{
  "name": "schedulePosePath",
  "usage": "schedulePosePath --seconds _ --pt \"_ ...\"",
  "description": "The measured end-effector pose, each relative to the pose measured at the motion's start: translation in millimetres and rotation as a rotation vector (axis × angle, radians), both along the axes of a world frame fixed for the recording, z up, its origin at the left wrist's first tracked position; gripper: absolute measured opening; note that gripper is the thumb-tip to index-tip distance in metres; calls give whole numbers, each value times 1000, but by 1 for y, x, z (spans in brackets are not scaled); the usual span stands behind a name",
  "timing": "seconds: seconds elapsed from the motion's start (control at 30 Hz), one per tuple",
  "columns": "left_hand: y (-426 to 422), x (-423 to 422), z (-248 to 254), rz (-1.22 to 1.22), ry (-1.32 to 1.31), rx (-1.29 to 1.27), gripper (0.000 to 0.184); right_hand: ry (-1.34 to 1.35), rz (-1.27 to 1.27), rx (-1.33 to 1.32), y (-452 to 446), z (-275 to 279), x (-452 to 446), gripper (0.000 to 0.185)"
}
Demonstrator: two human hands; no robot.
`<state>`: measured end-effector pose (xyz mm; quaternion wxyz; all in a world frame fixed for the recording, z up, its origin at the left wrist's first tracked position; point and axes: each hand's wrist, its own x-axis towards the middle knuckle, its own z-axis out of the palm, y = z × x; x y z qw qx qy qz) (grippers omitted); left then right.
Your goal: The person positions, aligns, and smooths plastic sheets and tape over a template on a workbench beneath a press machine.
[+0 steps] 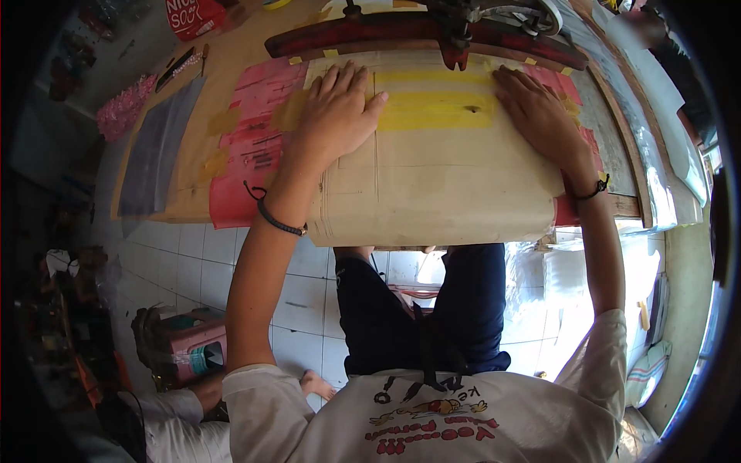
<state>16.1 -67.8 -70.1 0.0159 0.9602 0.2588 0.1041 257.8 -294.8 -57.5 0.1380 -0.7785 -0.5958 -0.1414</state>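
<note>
A beige sheet with pencil-like lines lies over the front of the table and hangs past its edge. Strips of yellow tape cross its upper part. My left hand rests flat on the sheet's left side, thumb spread, holding nothing. On the right side my right hand also lies flat, fingers stretched forward. Just beyond both hands a long dark red metal bar spans the sheet, with a bracket at its middle. Red sheeting shows left of the beige sheet.
A grey translucent sheet lies on the table's left, near a knife-like dark tool and pink bubbly material. A red bag stands at the back left. Below left are a pink stool and another person's leg.
</note>
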Motion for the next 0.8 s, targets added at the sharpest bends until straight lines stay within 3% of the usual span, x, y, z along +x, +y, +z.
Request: schedulePosePath --seconds 0.3,0.43,0.53,0.8 --pt "10 -1 12 -26 -23 -133 90 -37 86 10 -1 -1 12 45" --pt "12 -2 11 -45 -7 -121 94 21 199 54 5 0 8 48" --pt "11 0 11 -15 8 -133 97 177 134 -5 9 -5 13 52" --pt "18 4 7 -19 -24 -127 99 163 159 -41 14 -2 23 54"
